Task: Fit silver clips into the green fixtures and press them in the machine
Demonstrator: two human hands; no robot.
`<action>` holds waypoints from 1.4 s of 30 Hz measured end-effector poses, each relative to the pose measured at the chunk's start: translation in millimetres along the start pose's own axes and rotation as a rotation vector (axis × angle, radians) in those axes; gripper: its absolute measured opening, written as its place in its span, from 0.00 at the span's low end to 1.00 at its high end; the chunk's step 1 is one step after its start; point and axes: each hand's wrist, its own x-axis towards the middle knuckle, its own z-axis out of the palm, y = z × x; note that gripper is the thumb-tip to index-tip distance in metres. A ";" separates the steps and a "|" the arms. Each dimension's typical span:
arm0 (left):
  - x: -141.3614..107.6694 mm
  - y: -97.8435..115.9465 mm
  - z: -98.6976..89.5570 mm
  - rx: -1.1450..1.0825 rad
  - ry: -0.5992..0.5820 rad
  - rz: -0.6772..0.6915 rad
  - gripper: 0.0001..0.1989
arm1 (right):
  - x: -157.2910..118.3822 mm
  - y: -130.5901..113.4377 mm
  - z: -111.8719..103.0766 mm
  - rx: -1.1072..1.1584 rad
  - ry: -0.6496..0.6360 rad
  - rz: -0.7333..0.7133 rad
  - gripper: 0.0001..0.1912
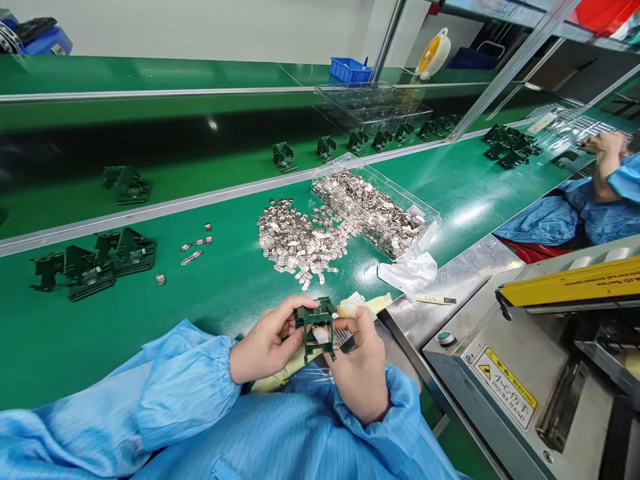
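Observation:
Just above the table's near edge, I hold a dark green plastic frame (319, 328) with an open middle. My left hand (267, 343) is closed on its left side, thumb and fingers pressing the frame. My right hand (361, 367) is closed at its right side; whitish-yellow coverings show on some fingertips, one seen through the frame's opening. Whether the right fingers also pinch a small part is hidden. Beyond the hands lies a heap of small silvery metal pieces (300, 240), spilling from a clear plastic tray (433, 227) full of the same pieces.
More green frames (90, 267) stand at left, with several loose metal pieces (193, 257) beside them. A white cloth (410, 273) and a marker-like stick (435, 299) lie near the grey machine (485, 373) at right. A co-worker's hands (607, 143) are at far right, near piled green frames (510, 147).

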 end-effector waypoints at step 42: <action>-8.7 25.8 47.2 -0.081 0.122 -0.176 0.18 | -29.2 17.5 -6.4 0.732 0.081 0.377 0.20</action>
